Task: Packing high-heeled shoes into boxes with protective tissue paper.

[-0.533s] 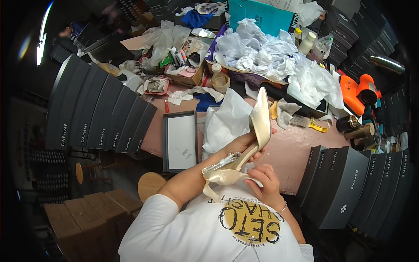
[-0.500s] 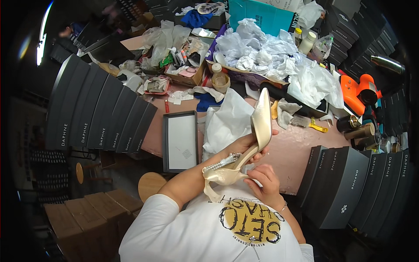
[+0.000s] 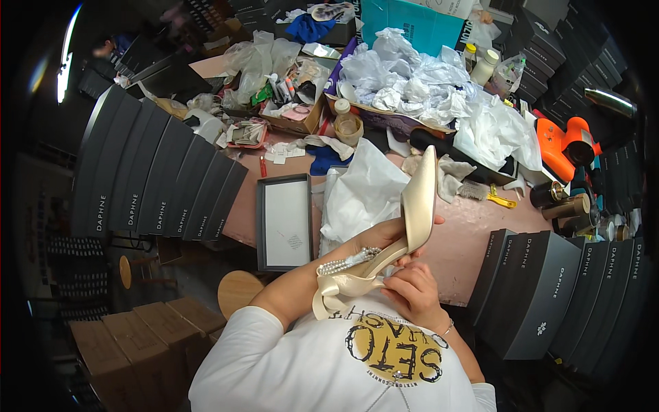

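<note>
A pale gold pointed high-heeled shoe (image 3: 418, 202) with a pearl-and-crystal strap (image 3: 350, 262) is held up before my chest, toe pointing away and upward. My left hand (image 3: 390, 232) wraps round its middle from behind; the shoe hides much of the palm, while fingertips show at its right side. Closed fingers of my right hand (image 3: 414, 290) pinch the slim heel, whose tip they cover. Beyond the shoe, white tissue paper (image 3: 364, 189) lies over an open box on the pink table (image 3: 449, 264). Left of that stands an open dark grey shoebox part (image 3: 259, 223) with a white inside.
Dark shoeboxes stand in rows at left (image 3: 147, 172) and right (image 3: 532, 295). Crumpled paper (image 3: 412, 75) fills a box at the back. A yellow-handled brush (image 3: 500, 199) and an orange tool (image 3: 556, 147) lie to the right. Brown cartons (image 3: 137, 343) sit at lower left.
The shoe has shifted slightly right and turned, so more of its outer side shows. My right hand has stayed at the heel, its fingers bending closer together.
</note>
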The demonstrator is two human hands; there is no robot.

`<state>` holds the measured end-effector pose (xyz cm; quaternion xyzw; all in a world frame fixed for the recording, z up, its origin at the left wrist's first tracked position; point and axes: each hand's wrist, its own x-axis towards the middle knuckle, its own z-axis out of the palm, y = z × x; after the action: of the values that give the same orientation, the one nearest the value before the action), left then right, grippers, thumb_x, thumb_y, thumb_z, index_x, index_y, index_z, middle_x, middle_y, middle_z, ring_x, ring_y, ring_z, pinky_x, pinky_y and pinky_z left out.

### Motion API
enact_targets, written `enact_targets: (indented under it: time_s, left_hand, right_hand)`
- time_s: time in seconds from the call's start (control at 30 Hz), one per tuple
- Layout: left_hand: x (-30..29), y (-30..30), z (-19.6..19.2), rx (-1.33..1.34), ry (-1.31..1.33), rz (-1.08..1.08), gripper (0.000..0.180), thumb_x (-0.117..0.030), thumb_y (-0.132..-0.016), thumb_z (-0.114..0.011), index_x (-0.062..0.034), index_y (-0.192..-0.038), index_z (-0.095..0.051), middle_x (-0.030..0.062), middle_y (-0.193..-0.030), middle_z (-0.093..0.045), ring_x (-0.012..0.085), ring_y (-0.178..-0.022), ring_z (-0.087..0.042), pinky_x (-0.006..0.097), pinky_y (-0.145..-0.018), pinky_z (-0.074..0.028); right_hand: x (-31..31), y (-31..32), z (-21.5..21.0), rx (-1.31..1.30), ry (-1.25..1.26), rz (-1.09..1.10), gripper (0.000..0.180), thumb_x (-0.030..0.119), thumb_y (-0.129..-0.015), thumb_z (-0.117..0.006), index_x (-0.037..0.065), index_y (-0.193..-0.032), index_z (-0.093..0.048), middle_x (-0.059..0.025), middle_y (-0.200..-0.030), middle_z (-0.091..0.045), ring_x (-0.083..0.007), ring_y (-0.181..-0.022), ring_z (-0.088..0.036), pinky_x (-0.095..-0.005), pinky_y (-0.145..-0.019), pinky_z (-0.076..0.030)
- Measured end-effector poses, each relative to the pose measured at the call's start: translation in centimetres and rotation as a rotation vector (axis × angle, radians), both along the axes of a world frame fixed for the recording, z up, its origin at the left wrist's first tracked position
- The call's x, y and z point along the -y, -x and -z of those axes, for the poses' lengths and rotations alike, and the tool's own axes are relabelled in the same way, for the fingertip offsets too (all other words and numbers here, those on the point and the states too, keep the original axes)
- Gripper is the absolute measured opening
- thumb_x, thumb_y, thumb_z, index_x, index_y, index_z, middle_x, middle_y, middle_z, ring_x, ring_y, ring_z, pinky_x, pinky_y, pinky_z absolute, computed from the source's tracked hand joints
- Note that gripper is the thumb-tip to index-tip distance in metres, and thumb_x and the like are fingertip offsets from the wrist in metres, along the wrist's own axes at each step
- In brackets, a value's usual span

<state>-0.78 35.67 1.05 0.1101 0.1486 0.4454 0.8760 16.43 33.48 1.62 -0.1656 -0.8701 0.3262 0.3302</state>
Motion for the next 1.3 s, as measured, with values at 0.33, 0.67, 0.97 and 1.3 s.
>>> enact_targets:
  time_s: [0.33,0.67,0.97,1.3]
  left_hand:
    - [-1.9,-13.6,10.5,-0.526,0.278,-0.656,0.041,-0.026,-0.093,-0.053,-0.0048,-0.127,-0.042,0.0064,-0.109,-0.053,0.0133,-0.092,-0.054,0.027,-0.078,-0.048]
    - [10.6,4.4,10.0,-2.523,-0.333,-0.218,0.078,-0.009,-0.068,-0.070,-0.0091,-0.138,-0.035,0.0264,-0.142,-0.022,0.0437,-0.133,-0.020,0.054,-0.105,-0.022]
    - [9.4,8.7,13.2,-1.997,-0.201,-0.865,0.023,-0.001,-0.075,-0.061,-0.0007,-0.097,-0.062,0.0157,-0.113,-0.056,0.0266,-0.104,-0.055,0.033,-0.088,-0.044]
    - [1.9,7.2,7.2,-1.757,-0.660,-1.127,0.015,-0.011,-0.081,-0.062,-0.0056,-0.095,-0.061,0.0125,-0.079,-0.061,0.0253,-0.066,-0.061,0.033,-0.059,-0.047]
  right_hand:
    - [2.3,-8.7,4.6,-0.012,0.518,0.577,0.080,0.035,-0.066,-0.082,0.004,-0.126,-0.039,-0.0228,-0.140,-0.028,-0.0312,-0.127,-0.035,-0.0419,-0.104,-0.030]
    - [1.9,-13.8,17.7,-0.037,0.963,0.539,0.083,0.008,-0.068,-0.079,0.003,-0.136,-0.030,-0.0153,-0.121,-0.053,-0.0226,-0.107,-0.056,-0.0329,-0.089,-0.046]
    - [-0.3,-11.1,8.8,0.737,0.220,0.359,0.080,0.023,-0.062,-0.081,0.011,-0.131,-0.042,-0.0289,-0.135,-0.035,-0.0423,-0.117,-0.045,-0.0443,-0.093,-0.043]
    - [2.8,-12.3,5.0,-0.039,1.389,0.345,0.042,0.014,-0.076,-0.065,-0.009,-0.111,-0.057,-0.0123,-0.092,-0.065,-0.0193,-0.076,-0.065,-0.0312,-0.061,-0.055]
